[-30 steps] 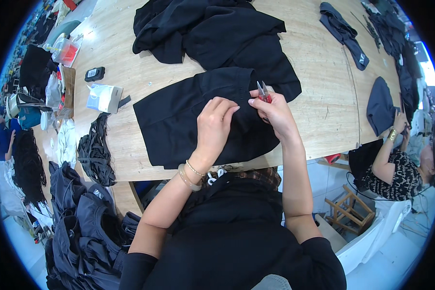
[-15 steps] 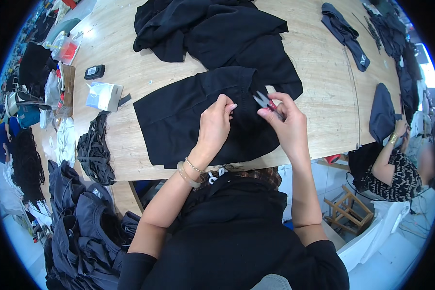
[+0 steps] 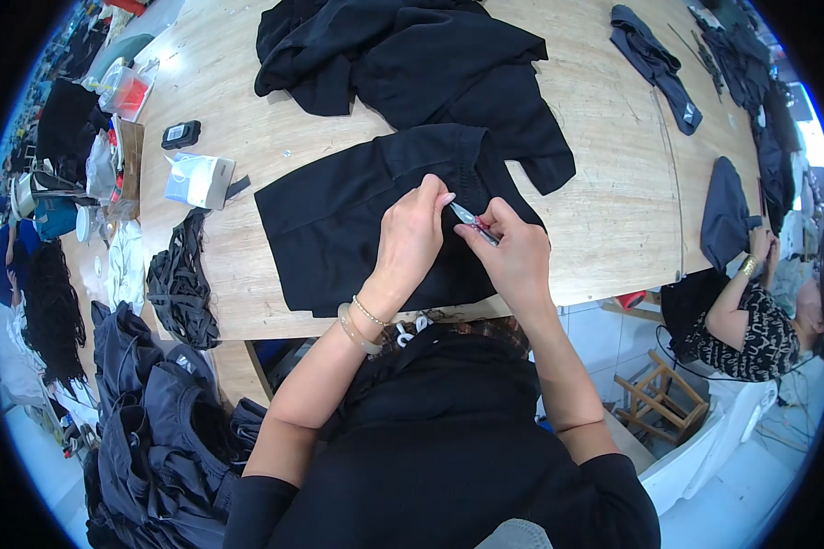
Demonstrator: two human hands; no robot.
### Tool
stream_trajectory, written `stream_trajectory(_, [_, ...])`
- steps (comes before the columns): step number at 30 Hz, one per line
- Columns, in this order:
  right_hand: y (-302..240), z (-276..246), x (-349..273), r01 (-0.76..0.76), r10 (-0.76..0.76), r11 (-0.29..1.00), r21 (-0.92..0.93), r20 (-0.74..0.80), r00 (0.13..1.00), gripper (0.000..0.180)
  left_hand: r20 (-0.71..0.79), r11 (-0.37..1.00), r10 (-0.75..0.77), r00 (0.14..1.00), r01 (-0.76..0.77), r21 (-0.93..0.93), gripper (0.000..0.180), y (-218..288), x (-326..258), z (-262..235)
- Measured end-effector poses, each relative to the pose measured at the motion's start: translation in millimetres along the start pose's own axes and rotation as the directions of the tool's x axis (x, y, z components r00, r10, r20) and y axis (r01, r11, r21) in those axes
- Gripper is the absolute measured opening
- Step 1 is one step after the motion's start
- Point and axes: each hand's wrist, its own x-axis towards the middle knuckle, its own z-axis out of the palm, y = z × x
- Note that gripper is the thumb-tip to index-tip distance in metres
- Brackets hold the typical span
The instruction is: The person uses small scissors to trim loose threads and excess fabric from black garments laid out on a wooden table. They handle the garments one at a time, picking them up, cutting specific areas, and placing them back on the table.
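Note:
A black garment [image 3: 325, 206] with a gathered, elastic-looking edge [image 3: 471, 165] lies on the table in front of me. Over it, my left hand [image 3: 412, 233] is closed in a pinch; whatever sits between its fingertips is too small or hidden to make out. My right hand [image 3: 515, 256] grips small thread snips [image 3: 464, 214] with a bit of red at the handle. The tips of the snips point toward my left fingertips and sit right beside them, above the cloth near the gathered edge.
More black garments [image 3: 430, 64] are heaped beyond. To the left lie a tissue pack [image 3: 198, 181], a small black device [image 3: 181, 134] and a bundle of dark strips [image 3: 181, 284]. Dark clothing [image 3: 160, 421] is piled at lower left. At right, a person [image 3: 751, 325] sits near a wooden stool [image 3: 661, 395].
My right hand has moved left with the snips, bringing their tips up to my left fingertips. My left hand has shifted only slightly, still pinched over the garment.

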Motion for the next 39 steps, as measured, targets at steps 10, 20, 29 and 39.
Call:
stream_trajectory(10, [-1.1, 2.3, 2.9, 0.044, -0.045, 0.998, -0.045, -0.012, 0.999, 0.033, 0.023, 0.999, 0.009, 1.0, -0.01, 0.034, 0.012, 2.8, -2.1, 1.6])
stream_trajectory(20, [-14.9, 1.8, 21.6, -0.062, 0.022, 0.611, 0.789, 0.062, 0.998, 0.019, -0.326, 0.949, -0.267, 0.907, 0.188, -0.253, 0.015, -19.0, -17.6, -13.6])
stream_trajectory(29, [56.4, 55.9, 87.7, -0.033, -0.084, 0.45, 0.893, 0.079, 0.993, 0.013, 0.092, 0.827, -0.201, 0.975, 0.119, 0.549, 0.12, -100.8, -27.2, -47.1])
stream_trajectory(39, [53.4, 55.9, 88.0, -0.021, -0.104, 0.498, 0.867, 0.084, 0.991, 0.012, 0.058, 0.855, -0.178, 0.982, 0.126, 0.503, 0.117, -108.1, -33.6, -54.4])
